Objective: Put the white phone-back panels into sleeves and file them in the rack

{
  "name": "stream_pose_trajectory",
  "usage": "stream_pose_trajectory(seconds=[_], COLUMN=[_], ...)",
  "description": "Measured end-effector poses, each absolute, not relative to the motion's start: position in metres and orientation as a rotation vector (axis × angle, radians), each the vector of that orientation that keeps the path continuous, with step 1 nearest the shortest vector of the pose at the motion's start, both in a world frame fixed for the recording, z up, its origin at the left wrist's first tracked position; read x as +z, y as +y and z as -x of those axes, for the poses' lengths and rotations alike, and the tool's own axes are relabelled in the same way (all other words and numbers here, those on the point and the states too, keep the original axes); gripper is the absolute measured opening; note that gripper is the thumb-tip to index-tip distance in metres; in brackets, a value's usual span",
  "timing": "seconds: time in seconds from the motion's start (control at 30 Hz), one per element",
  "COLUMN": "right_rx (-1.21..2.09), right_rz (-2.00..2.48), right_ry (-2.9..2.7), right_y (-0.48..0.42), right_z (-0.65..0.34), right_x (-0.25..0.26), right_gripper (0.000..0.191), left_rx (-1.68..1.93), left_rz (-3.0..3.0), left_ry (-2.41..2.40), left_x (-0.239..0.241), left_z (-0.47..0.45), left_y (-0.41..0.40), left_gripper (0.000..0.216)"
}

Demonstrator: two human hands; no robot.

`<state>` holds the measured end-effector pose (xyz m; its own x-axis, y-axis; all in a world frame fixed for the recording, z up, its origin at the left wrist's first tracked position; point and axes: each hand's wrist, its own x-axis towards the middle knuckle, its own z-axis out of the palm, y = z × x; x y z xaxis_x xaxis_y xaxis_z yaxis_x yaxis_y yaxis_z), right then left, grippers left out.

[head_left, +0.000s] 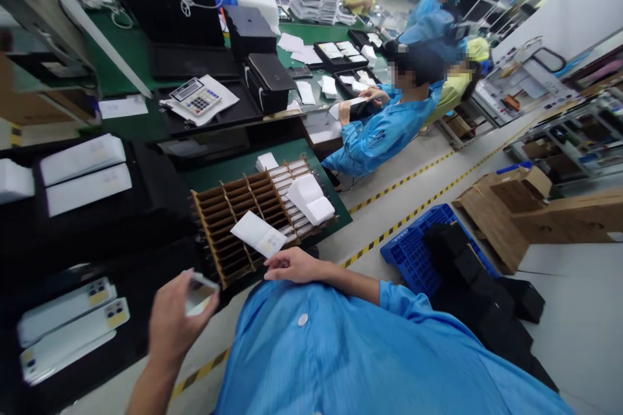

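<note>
My left hand [178, 314] is closed around a flat, shiny, phone-like slab [200, 293], held upright near the black table edge; most of it is hidden by the fingers. My right hand [294, 266] pinches the near corner of a white printed sleeve [257, 233], which is over a brown divider crate [233, 207]. The crate's right-hand slots are filled with thin white items, and on top of them rests a stack of white sleeves [311, 200]. To the left, several phones [73, 331] with camera bumps lie on the black surface.
White sleeves [87, 172] lie on a black tray at left. Behind are a calculator [197, 97] and black boxes [270, 81]. A co-worker in blue [384, 123] sits beyond the crate. A blue pallet [409, 253] with black boxes stands at right on the floor.
</note>
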<state>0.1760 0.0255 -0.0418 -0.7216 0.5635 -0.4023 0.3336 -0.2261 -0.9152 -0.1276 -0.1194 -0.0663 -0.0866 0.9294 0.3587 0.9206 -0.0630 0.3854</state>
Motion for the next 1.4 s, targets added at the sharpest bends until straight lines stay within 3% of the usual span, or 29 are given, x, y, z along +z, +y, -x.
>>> stream_pose_trajectory(seconds=[0.07, 0.13, 0.33, 0.5, 0.63, 0.73, 0.8, 0.9, 1.1, 1.4], right_rx=[2.280, 2.317, 2.016, 1.540, 1.289, 1.289, 1.295, 1.307, 1.353, 1.376], right_rz=[0.952, 0.877, 1.118, 1.453, 1.474, 1.443, 1.427, 1.407, 1.408, 1.400], right_ry=[-1.668, -1.621, -1.517, -0.819, -0.475, -0.401, -0.389, -0.360, -0.381, -0.379], right_y=[0.024, 0.025, 0.029, 0.028, 0.033, 0.034, 0.034, 0.033, 0.038, 0.048], right_z=[-0.174, -0.181, -0.248, -0.321, -0.362, -0.374, -0.375, -0.374, -0.377, -0.382], right_x=[-0.032, -0.022, -0.007, -0.016, -0.025, -0.029, -0.032, -0.036, -0.041, -0.040], right_gripper=[0.053, 0.046, 0.035, 0.040, 0.042, 0.043, 0.043, 0.041, 0.038, 0.043], left_rx=[0.857, 0.850, 0.805, 0.996, 0.556, 0.234, 0.191, 0.279, 0.371, 0.516], left_rz=[-2.332, -2.475, -2.612, -2.399, -2.448, -2.506, -2.479, -2.329, -1.857, -1.650], left_ry=[1.774, 1.532, 1.157, 1.352, 1.460, 1.425, 1.435, 1.483, 1.534, 1.600], left_x=[-0.037, -0.020, 0.001, -0.008, -0.031, -0.046, -0.051, -0.056, -0.061, -0.056], left_z=[0.087, 0.049, -0.020, -0.071, -0.112, -0.128, -0.130, -0.127, -0.119, -0.107], left_y=[-0.091, -0.065, -0.017, 0.049, 0.108, 0.126, 0.127, 0.128, 0.142, 0.148], left_gripper=[0.072, 0.073, 0.063, 0.033, 0.018, 0.011, 0.020, 0.030, 0.013, 0.015])
